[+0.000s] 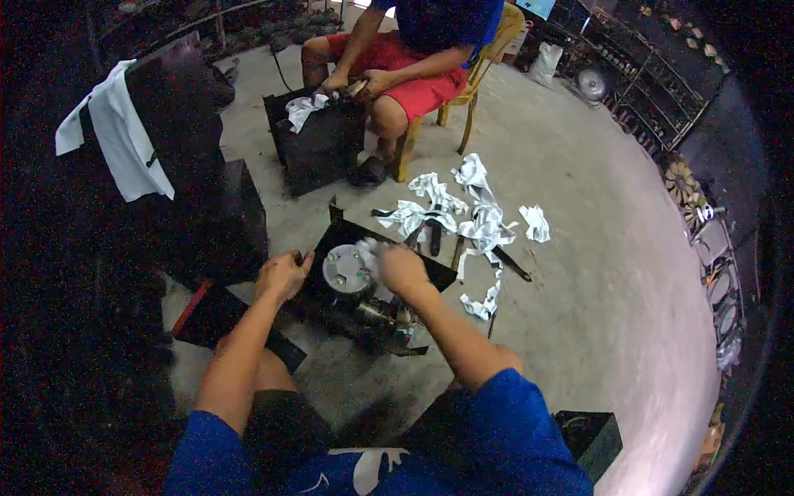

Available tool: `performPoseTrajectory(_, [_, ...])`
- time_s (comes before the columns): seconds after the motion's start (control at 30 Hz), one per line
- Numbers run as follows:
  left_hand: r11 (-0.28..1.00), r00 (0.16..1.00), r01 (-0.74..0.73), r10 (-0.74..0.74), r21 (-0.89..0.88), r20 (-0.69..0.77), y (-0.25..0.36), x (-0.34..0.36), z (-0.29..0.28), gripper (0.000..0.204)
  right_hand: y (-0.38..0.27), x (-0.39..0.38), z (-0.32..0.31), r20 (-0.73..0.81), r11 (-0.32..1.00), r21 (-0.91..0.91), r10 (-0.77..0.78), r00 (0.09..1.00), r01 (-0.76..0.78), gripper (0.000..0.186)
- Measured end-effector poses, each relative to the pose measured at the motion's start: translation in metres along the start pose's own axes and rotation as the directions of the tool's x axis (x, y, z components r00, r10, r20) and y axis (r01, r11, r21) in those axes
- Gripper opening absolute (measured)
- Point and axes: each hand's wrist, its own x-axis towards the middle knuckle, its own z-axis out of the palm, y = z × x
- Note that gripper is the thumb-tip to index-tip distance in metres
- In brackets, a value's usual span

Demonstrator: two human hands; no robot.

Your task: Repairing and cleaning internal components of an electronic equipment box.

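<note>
A black metal unit point(314, 302) stands between my legs, with a round silver disc point(343, 269) carrying brass-coloured fittings on it and metal parts below the disc. My left hand point(281, 273) is closed on the unit's left edge. My right hand point(401, 269), slightly blurred, is closed on a white cloth point(369, 248) against the right side of the disc. Crumpled white rags point(488, 219) and dark strip-like pieces point(513, 263) lie on the floor just beyond it.
A co-worker point(413, 74) on a yellow chair point(496, 45) works over another black box point(322, 157). Dark boxes point(231, 215) with a white cloth point(124, 136) stand left; a black box point(591, 442) is at lower right. Racks point(645, 83) and metal parts point(703, 248) line the right.
</note>
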Motion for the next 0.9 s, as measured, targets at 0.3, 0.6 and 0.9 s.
performPoseTrajectory(0.3, [0.997,1.000,-0.017,0.017,0.071,-0.011,-0.013,0.015,0.013,0.054,-0.009,0.054,0.047,-0.076,0.936,0.351,0.034,0.997,-0.005,0.034])
performPoseTrajectory(0.6, [0.998,0.998,-0.065,0.065,-0.018,0.018,0.014,0.021,0.017,0.055,0.026,0.107,0.064,0.055,0.856,0.173,-0.503,0.863,0.488,0.040])
performPoseTrajectory(0.9, [0.998,0.998,0.059,-0.060,0.035,0.036,-0.020,0.026,0.025,0.053,-0.015,-0.018,0.004,0.348,1.000,-0.025,0.013,0.937,-0.005,0.035])
